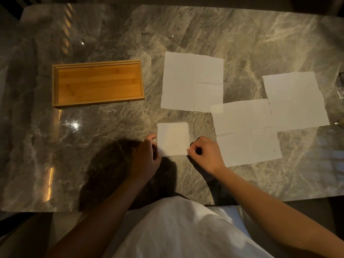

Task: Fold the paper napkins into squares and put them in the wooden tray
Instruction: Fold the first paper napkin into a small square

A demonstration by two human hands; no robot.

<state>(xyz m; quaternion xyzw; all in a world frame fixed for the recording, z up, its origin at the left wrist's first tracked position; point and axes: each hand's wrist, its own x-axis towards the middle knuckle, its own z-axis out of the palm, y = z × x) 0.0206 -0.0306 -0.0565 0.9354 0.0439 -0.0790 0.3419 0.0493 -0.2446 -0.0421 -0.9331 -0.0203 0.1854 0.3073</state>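
Note:
A white napkin folded into a small square (172, 139) lies on the marble table in front of me. My left hand (147, 156) pinches its lower left edge, and my right hand (206, 153) pinches its lower right corner. Three unfolded white napkins lie flat: one beyond the folded one (192, 81), one to its right (245, 132), and one at the far right (296, 100), which overlaps the middle one slightly. The wooden tray (55, 84) sits at the far left with nothing in it.
The marble table (111, 136) is glossy with light reflections. A clear glass object (341, 86) stands at the right edge, partly cut off. The table's near edge runs just in front of my white shirt (176, 229).

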